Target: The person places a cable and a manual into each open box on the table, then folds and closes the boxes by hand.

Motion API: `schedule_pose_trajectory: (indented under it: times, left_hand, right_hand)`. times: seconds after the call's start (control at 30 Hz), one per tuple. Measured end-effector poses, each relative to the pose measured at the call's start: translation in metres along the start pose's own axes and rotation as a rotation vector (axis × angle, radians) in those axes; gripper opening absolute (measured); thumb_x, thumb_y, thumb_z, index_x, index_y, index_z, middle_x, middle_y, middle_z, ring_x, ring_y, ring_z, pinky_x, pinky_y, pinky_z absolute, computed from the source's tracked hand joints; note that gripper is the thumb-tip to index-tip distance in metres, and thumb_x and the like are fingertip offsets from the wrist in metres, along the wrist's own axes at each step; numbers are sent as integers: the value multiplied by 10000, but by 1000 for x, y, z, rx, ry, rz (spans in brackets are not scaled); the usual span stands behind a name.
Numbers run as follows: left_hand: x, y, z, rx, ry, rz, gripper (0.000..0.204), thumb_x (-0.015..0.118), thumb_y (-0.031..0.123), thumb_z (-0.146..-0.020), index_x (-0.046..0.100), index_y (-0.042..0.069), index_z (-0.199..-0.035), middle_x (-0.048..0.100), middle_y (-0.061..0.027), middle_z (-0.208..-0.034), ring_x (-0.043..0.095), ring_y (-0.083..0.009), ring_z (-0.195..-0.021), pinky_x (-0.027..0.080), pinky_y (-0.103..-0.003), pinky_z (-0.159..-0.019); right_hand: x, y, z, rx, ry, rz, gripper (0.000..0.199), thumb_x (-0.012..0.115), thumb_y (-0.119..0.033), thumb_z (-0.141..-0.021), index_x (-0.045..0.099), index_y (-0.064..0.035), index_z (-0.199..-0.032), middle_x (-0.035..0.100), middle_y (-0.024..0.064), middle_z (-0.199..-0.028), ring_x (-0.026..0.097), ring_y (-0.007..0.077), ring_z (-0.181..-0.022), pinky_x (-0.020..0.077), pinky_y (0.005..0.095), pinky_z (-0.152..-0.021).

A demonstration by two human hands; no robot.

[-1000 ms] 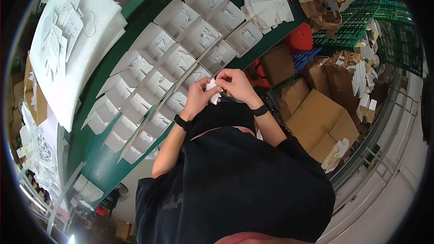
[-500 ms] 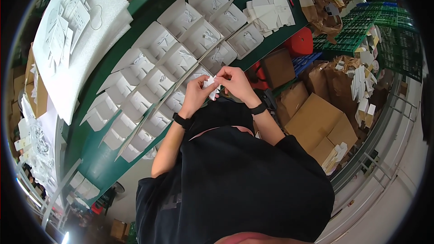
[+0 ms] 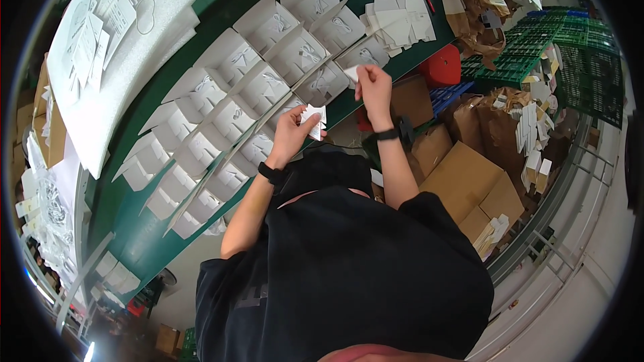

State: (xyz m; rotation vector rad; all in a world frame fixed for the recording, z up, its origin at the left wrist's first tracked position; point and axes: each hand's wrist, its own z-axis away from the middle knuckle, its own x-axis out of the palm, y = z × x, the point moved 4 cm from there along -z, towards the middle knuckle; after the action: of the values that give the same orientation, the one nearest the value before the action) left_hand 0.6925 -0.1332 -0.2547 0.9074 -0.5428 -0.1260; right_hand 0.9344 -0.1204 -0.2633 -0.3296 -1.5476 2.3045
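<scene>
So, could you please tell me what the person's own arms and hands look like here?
Both forearms are bare below the short sleeves of a black T-shirt. The left hand and the right hand wear no gloves. Each wrist carries a black band: the left wristband and the right wristband.

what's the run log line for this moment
left hand: holds white card stack | right hand: holds one card over open white boxes | green table

Hands now apart: right hand (image 3: 374,88) with one card (image 3: 351,72), out over boxes (image 3: 315,53).
</scene>
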Motion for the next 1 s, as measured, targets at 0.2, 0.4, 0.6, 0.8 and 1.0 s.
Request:
schedule_pose_trajectory:
  times: [0.2, 0.4, 0.6, 0.8, 1.0]
  left_hand:
    - [-7, -1, -3, 22, -6, -38, 204, 633, 127, -1069, 622, -51, -1166, 746, -100, -955, 771, -182, -804, 635, -299, -683]
    - [-4, 9, -4, 41, 21, 79, 226, 615, 122, -1076, 605, -56, -1215, 751, -109, -984, 771, -188, -805, 643, -307, -713]
    - [-3, 22, 0, 69, 91, 155, 241, 618, 121, -1074, 603, -54, -1238, 753, -111, -994, 767, -182, -790, 640, -306, -711]
    - [-8, 37, -3, 73, 84, 112, 237, 619, 122, -1072, 619, -52, -1233, 754, -115, -1025, 766, -188, -791, 645, -308, -706]
    - [-9, 37, 1, 51, 76, 152, 213, 634, 146, -1070, 651, -24, -1196, 766, -75, -1009, 736, -129, -767, 586, -259, -624]
  right_hand:
    - [26, -13, 12, -588, -108, 498, 176, 728, -123, -970, 722, 19, -1074, 710, 42, -789, 610, 85, -556, 452, 253, -466]
    - [64, -18, 45, 33, -424, 266, 177, 739, -138, -970, 728, 32, -1014, 695, 41, -745, 603, 81, -551, 462, 255, -471]
    - [66, -35, 34, 16, -349, 255, 165, 730, -132, -977, 724, 33, -978, 676, 33, -708, 593, 77, -541, 451, 249, -461]
    - [84, -69, 34, -30, -476, 340, 168, 722, -135, -981, 713, 30, -952, 668, 35, -705, 589, 81, -526, 436, 256, -449]
    - [68, -55, 4, -85, -342, 202, 186, 722, -149, -982, 714, 31, -935, 666, 47, -708, 595, 86, -539, 431, 279, -452]
